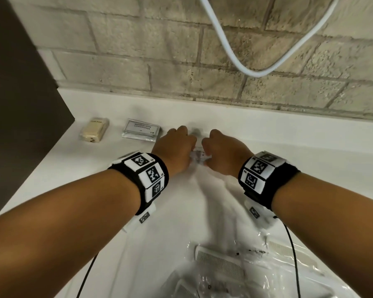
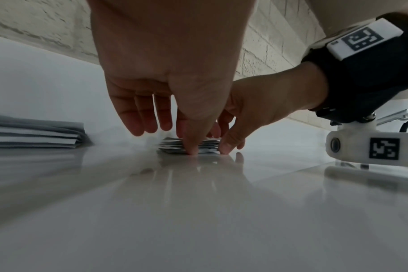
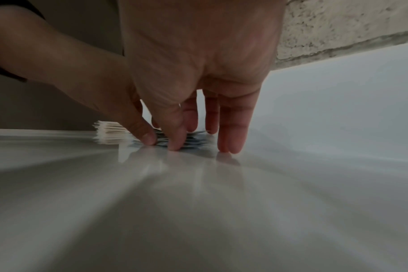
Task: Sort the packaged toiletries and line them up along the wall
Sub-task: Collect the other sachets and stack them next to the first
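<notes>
White counter (image 1: 267,130) under a brick wall (image 1: 138,50): two groups placed, a third being squared up.
Soap (image 1: 94,130) and shampoo sachets (image 1: 141,130) already lie near the wall. The left hand (image 1: 177,147) and right hand (image 1: 223,150) pinch a small sachet stack (image 2: 175,146) between fingertips just beside them; bagged combs (image 1: 220,262) wait in front, unsorted.

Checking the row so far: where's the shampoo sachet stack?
In the head view, the shampoo sachet stack lies on the white counter near the wall, between the soap bar and the left hand.
</notes>
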The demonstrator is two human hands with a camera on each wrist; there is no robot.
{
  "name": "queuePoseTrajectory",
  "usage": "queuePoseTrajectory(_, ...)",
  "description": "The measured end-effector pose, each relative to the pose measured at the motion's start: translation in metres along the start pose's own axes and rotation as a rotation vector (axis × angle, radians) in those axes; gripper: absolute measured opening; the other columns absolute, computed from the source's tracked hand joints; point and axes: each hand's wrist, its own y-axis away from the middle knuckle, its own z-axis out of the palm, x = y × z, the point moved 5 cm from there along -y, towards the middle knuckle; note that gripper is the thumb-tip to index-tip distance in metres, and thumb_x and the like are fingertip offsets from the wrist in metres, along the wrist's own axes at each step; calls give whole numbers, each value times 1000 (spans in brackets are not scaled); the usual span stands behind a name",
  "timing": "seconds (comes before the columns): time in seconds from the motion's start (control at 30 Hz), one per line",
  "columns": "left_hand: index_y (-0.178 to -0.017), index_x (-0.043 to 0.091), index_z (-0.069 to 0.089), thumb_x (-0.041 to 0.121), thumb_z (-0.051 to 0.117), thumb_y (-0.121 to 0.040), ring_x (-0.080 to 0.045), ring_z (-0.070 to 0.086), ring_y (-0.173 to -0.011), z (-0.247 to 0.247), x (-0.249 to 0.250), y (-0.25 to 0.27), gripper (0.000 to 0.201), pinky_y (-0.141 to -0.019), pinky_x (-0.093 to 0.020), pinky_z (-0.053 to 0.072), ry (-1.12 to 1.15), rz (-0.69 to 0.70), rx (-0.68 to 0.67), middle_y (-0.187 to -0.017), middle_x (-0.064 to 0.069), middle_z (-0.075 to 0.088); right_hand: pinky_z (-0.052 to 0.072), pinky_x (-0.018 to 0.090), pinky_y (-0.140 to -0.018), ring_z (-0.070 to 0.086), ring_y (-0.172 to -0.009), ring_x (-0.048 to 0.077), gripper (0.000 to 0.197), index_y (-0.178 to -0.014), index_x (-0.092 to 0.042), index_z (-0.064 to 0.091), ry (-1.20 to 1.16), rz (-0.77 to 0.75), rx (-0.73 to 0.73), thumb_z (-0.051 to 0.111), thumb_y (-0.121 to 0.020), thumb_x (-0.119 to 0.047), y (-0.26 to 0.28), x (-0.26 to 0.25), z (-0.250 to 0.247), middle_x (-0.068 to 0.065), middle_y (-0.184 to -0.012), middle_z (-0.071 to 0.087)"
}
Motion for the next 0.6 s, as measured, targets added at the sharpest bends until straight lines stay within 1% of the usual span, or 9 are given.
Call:
queuePoseTrajectory(0.07, -117, 19, 55, 24, 61, -87, -31, 49, -110, -2, -2, -4, 31, -81, -42, 45, -22, -19, 23, -116, -9, 48, 51, 39, -73, 59, -86, 33, 22, -104, -13, 56, -2, -2, 16, 61, -87, -26, -8, 1, -1, 8, -109, 43)
queuePoseTrajectory(0.13, -119, 19, 55, 22, 62, -87, -31, 48, -111, -4, -5, -9, 33, -81, -42, 46, -7, -32, 45, -117, -10, 48, 51, 38, -74, 59, -89, 35, 27, -112, -14, 56, -17, -21, 39, 63, -87, -23, -15, 1, -3, 11, -111, 45)
queuePoseTrajectory(0.23, -118, 19, 57, 20, 62, -87, -32, 49, -111, -8, -9, -18, 31, -81, -43, 45, 2, -47, 76, -117, -11, 48, 44, 34, -70, 59, -88, 35, 37, -123, -22, 55, -64, -50, 94, 63, -87, -17, -23, 0, -7, 10, -107, 44)
queuePoseTrajectory(0.3, -117, 20, 58, 20, 61, -88, -33, 49, -111, -9, -11, -24, 29, -81, -44, 46, 3, -59, 87, -118, -12, 49, 41, 32, -71, 58, -91, 35, 39, -125, -25, 54, -59, -25, 108, 62, -88, -18, -31, 3, -7, 10, -109, 43)
queuePoseTrajectory(0.4, -117, 16, 59, 19, 59, -88, -34, 48, -113, -9, -14, -31, 29, -84, -44, 46, 7, -82, 85, -124, -13, 48, 44, 36, -79, 57, -103, 38, 37, -125, -17, 55, -19, 34, 76, 62, -89, -20, -44, 7, -6, 15, -120, 47)
queuePoseTrajectory(0.47, -117, 13, 59, 20, 61, -88, -34, 48, -116, -9, -17, -35, 31, -88, -45, 46, 9, -94, 69, -128, -12, 48, 45, 37, -84, 56, -109, 39, 35, -123, -12, 57, -4, 58, 59, 61, -90, -21, -50, 8, -6, 17, -123, 50)
queuePoseTrajectory(0.6, -117, 13, 60, 22, 64, -87, -33, 51, -117, -12, -20, -41, 32, -93, -42, 45, 26, -110, 47, -130, -10, 50, 41, 32, -78, 57, -110, 36, 30, -118, -9, 60, 8, 58, 52, 60, -90, -20, -55, 7, -7, 14, -123, 55)
